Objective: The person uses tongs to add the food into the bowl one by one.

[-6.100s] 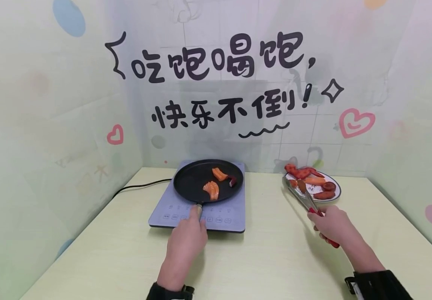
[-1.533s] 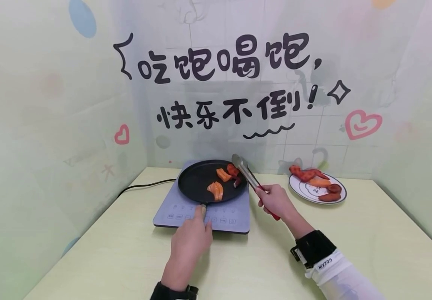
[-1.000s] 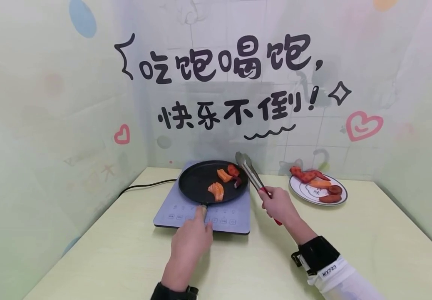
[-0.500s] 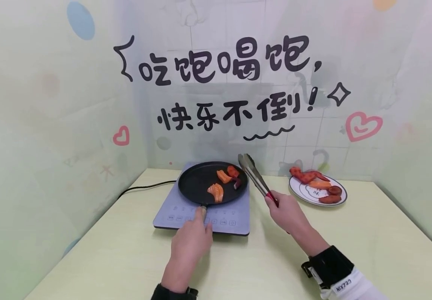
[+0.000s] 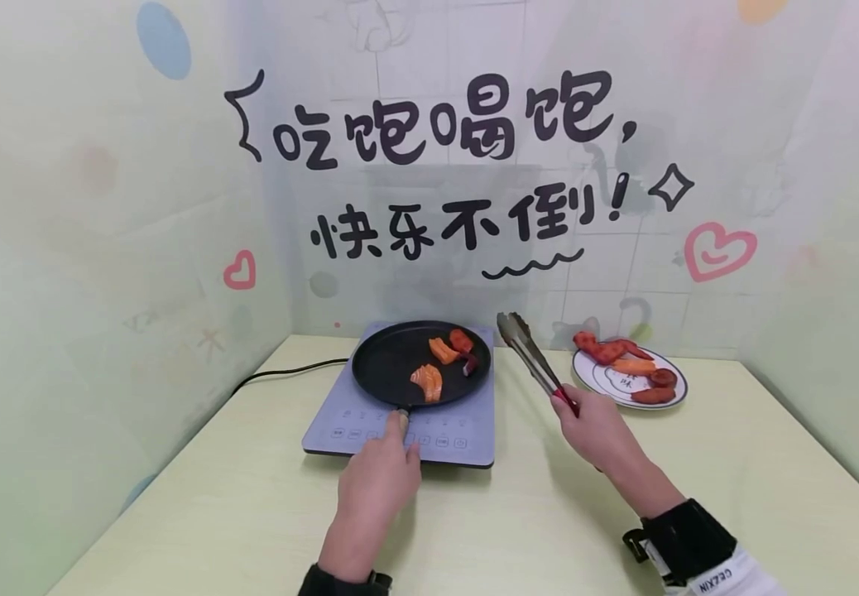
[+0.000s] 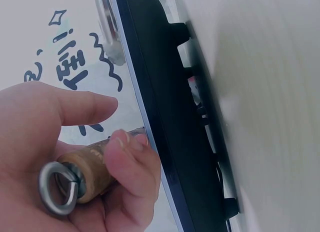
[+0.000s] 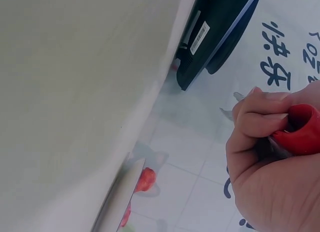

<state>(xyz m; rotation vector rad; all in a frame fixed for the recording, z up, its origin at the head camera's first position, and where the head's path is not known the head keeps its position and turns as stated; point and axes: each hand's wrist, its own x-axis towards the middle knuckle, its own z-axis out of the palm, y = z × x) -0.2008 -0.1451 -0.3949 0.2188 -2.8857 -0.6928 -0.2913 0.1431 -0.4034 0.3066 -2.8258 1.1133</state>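
Observation:
My left hand [image 5: 379, 480] grips the wooden handle [image 6: 92, 167] of a flat black frying pan [image 5: 388, 364], its fingers curled round it. In the pan lie two orange salmon-like slices [image 5: 427, 382], a red piece [image 5: 461, 340] and a dark red curled piece [image 5: 470, 364], grouped toward the right side. My right hand [image 5: 599, 432] holds metal tongs [image 5: 530, 352] by their red handles [image 7: 302, 132]. The tong tips are slightly apart, with nothing between them, raised between the pan and a white plate [image 5: 601, 382].
Under the pan is a lilac induction cooktop [image 5: 467, 443], its black cable [image 5: 288, 367] running left. On the plate, at the back right, sit a red wing-like piece [image 5: 608, 352], an orange stick [image 5: 633, 366], a brown round piece [image 5: 663, 377] and a sausage-like piece [image 5: 653, 396]. Printed walls enclose the table.
The tongs went from the plate to the pan, where a red piece now lies. Since then my right hand has drawn them back to the right. My left hand stays on the handle.

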